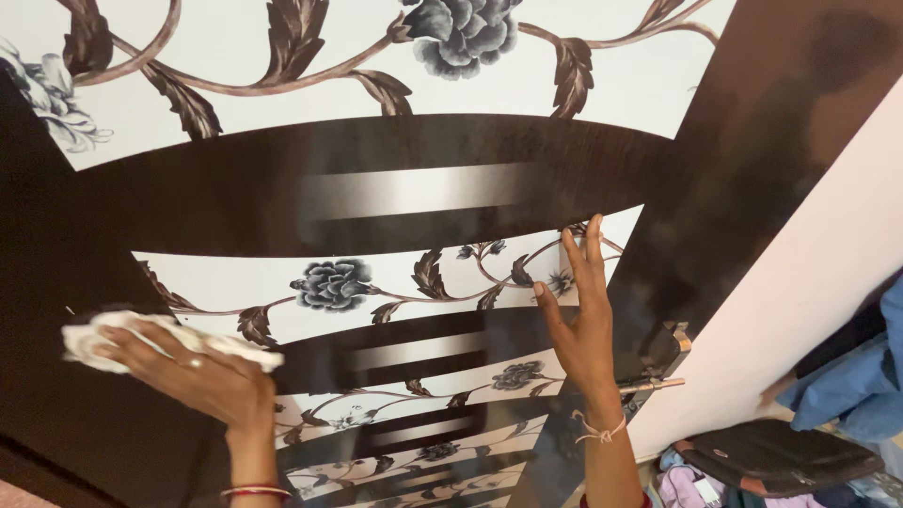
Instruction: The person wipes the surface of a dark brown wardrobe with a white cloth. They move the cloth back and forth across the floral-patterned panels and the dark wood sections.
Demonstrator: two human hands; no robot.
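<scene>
- Hands are both lying against a glossy door (395, 188) printed with dark bands, grey flowers and brown leafy vines on white.
- Left hand (193, 372) is pressing a crumpled white cloth (103, 334) onto the door's dark left part, fingers spread flat over the cloth and pinning it there; a ring is showing on one finger and red and white bangles (256, 491) are sitting at the wrist.
- Cloth is bunching out from under the fingers on both sides, one tail pointing towards the door's middle.
- Right hand (583, 320) is resting open and empty against the door near its right edge, fingers straight and pointing up, fingertips reaching a white flowered band; a thin thread (598, 433) is tied round the wrist.
- Metal handle (654, 384) is sticking out from the door's right edge, just beside the right wrist.
- White wall (809, 273) is running alongside the door to its right.
- Blue clothing (861, 376) and a dark bag (776, 456) are lying beyond that wall, well apart from the door.
</scene>
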